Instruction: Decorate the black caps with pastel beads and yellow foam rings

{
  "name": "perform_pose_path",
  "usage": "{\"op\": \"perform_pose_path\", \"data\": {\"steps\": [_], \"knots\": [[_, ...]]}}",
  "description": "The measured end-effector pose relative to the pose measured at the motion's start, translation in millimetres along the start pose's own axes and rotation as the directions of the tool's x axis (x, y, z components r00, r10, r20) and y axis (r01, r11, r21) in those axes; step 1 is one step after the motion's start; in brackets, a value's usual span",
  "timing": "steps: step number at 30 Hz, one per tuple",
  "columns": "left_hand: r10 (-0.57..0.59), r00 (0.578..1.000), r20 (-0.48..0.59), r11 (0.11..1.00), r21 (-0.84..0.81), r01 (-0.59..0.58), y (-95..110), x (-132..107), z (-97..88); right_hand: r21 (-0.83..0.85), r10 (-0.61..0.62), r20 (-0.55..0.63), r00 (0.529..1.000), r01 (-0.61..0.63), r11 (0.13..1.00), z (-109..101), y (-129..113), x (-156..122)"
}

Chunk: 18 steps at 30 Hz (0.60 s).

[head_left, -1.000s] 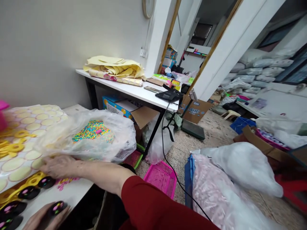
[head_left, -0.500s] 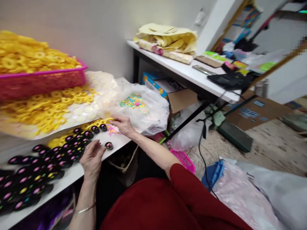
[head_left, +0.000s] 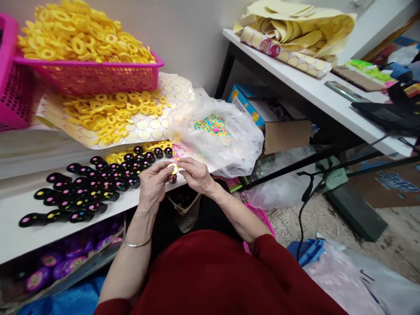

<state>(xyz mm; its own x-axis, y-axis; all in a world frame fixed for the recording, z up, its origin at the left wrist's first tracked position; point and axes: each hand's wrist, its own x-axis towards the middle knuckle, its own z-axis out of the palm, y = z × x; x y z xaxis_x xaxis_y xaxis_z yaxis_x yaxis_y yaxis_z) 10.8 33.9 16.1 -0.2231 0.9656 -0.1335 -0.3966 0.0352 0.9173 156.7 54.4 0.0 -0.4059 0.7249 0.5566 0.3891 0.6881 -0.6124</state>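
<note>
A small yellow ring (head_left: 173,168) is pinched between my left hand (head_left: 152,183) and my right hand (head_left: 197,176), fingertips of both closed on it over the table's front edge. Just below it a single small black cup (head_left: 173,178) shows partly, the rest hidden by fingers. Left of my hands stand many small black cups (head_left: 95,183) in rows, with pink and yellow bits at their tops. Behind these lie more yellow rings (head_left: 131,151). Pink bits (head_left: 178,152) are scattered beyond my right hand.
A pink basket (head_left: 108,78) heaped with yellow rings stands behind, above sheets of round stickers (head_left: 177,89). A clear plastic bag (head_left: 243,144) with coloured beads lies to the right. Beyond it are a cardboard box (head_left: 285,135) and a second white table (head_left: 282,70).
My right hand has brought a yellow ring back from beyond the cups, and my left hand has come to meet it. The camera view has shifted left and down.
</note>
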Motion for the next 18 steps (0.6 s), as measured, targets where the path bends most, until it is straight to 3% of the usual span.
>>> {"op": "perform_pose_path", "data": {"steps": [4,9,14,18], "knots": [[-0.031,0.999,0.026,0.998,0.056,0.029,1,3,-13.9,-0.048,-0.009,0.076,0.997,0.013,0.999,-1,-3,1],[-0.001,0.994,0.105,0.994,0.105,-0.01,5,3,-11.7,-0.107,0.003,0.232,0.973,0.022,0.994,3,-5,10],[0.077,0.995,-0.059,0.991,0.111,-0.07,5,11,-22.1,0.016,0.172,0.079,0.982,-0.174,0.985,0,13,8],[0.011,0.988,-0.154,0.99,0.143,0.011,-8,12,-40.0,0.044,0.227,0.174,0.958,-0.237,0.97,4,24,-1]]}}
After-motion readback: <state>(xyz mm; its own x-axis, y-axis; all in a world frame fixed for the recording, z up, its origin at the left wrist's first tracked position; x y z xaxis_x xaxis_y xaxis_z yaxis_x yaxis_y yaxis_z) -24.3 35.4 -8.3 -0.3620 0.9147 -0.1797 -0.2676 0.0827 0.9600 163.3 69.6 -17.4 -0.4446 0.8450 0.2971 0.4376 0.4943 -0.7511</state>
